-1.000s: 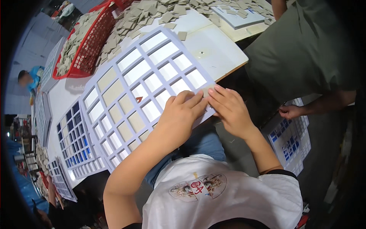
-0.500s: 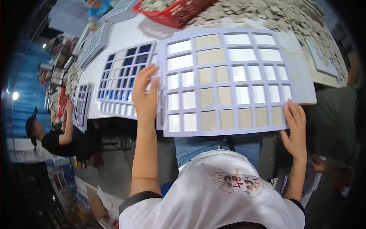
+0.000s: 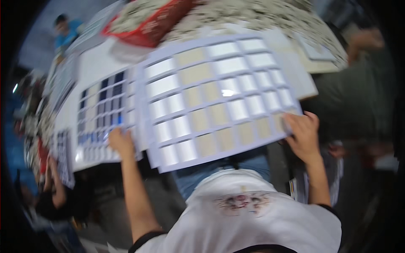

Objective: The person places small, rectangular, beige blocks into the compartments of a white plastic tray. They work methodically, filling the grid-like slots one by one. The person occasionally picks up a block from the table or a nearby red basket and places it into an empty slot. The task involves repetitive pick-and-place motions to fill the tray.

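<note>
Two bare hands hold a large white sample board (image 3: 219, 97) by its near corners. The left hand (image 3: 121, 142) has its grip at the board's lower left corner, where its fingers meet the edge; motion blur hides how tightly they close, and whether they curl under cannot be told. The right hand (image 3: 303, 134) has its grip on the lower right corner, fingers laid over the top face and the thumb out of sight beneath. The board is set with rows of square and oblong tiles in white and pale beige, and its near edge juts past the worktop (image 3: 99, 67) toward the person's body.

Just left of it, partly overlapped, lies a second board (image 3: 99, 114) with dark blue and grey squares. Beyond, a red basket (image 3: 154, 25) holds small pale pieces, and a loose heap of similar pieces (image 3: 261, 14) spreads over the far worktop; both are too blurred to make out singly. The person's white shirt (image 3: 249, 219) fills the lower edge. Another person's arm (image 3: 52, 181) shows at the far left, and a figure in blue (image 3: 65, 31) at the upper left, both smeared.
</note>
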Demonstrator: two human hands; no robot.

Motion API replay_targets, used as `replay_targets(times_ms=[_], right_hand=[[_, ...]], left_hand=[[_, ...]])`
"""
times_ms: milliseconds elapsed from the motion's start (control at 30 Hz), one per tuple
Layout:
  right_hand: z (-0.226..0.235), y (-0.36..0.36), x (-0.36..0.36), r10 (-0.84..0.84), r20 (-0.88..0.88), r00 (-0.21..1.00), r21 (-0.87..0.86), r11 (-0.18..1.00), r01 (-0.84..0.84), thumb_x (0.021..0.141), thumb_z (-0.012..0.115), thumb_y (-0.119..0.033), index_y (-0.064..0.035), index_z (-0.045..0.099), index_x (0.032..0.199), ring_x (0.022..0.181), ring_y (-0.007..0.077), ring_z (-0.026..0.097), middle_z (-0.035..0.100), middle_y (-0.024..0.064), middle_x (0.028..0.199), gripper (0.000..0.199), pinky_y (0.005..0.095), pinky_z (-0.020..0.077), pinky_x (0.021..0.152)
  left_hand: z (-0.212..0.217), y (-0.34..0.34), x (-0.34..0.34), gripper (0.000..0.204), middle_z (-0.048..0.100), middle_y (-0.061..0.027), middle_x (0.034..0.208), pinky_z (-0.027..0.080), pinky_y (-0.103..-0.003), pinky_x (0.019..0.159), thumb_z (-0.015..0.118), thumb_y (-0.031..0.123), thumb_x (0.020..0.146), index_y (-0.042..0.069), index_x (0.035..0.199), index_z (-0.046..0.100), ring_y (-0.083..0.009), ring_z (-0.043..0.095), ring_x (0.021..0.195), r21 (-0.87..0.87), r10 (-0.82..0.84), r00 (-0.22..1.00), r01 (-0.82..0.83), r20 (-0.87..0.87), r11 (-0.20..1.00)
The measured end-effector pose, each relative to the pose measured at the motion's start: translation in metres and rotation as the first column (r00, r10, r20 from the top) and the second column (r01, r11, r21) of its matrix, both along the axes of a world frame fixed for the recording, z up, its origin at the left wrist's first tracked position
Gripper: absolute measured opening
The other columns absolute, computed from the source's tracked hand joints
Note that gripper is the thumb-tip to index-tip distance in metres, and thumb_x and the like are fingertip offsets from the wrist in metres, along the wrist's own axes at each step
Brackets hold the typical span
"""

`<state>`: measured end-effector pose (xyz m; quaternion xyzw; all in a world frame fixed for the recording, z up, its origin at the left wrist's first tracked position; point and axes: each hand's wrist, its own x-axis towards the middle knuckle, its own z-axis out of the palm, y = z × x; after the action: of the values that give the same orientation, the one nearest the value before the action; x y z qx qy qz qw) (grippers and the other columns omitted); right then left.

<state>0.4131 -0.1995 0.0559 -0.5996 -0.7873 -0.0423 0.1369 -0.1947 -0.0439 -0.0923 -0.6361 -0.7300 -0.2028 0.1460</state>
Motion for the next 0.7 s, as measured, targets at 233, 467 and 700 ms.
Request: replay_targets(times_ms=[233,467,700], right_hand=[[0.052,0.051,-0.026,0.198,-0.240,0.950,0.076,0.980,-0.185,0.076,0.074,-0.052,-0.0012,0.055,0.136,0.119,0.0363,0.047,0.057,0.0164,0.125,0.080,0.0482,0.0312,0.107],[0.056,0.184,-0.239,-0.089,-0.945,0.314,-0.302,0.601,-0.740,0.091,0.063,-0.053,-0.0041,0.026,0.155,0.108,0.0195,0.061,0.060,0.0127,0.122,0.089,0.0347,0.0475,0.095],[0.031,0.229,-0.327,-0.280,-0.944,-0.173,-0.092,0.729,-0.678,0.077,0.061,-0.004,0.0032,0.047,0.126,0.091,0.0224,0.061,0.062,0.0155,0.107,0.051,0.0359,0.0527,0.075]], left_hand=[[0.075,0.022,0.023,0.020,0.063,-0.0090,0.103,0.034,-0.055,0.095,0.072,0.030,0.074,0.011,0.078,0.069,-0.0330,0.051,0.112,-0.243,0.251,0.967,-0.236,0.033,0.941],[0.232,-0.006,0.068,0.023,0.063,-0.0131,0.094,0.044,-0.040,0.090,0.073,0.026,0.076,0.005,0.078,0.065,-0.0324,0.060,0.098,-0.231,0.003,0.888,0.116,0.460,0.966],[0.246,-0.060,0.153,0.017,0.059,-0.0130,0.109,0.040,-0.036,0.097,0.061,0.017,0.093,0.002,0.098,0.068,-0.0282,0.055,0.109,-0.037,-0.306,0.682,0.439,0.664,0.898]])
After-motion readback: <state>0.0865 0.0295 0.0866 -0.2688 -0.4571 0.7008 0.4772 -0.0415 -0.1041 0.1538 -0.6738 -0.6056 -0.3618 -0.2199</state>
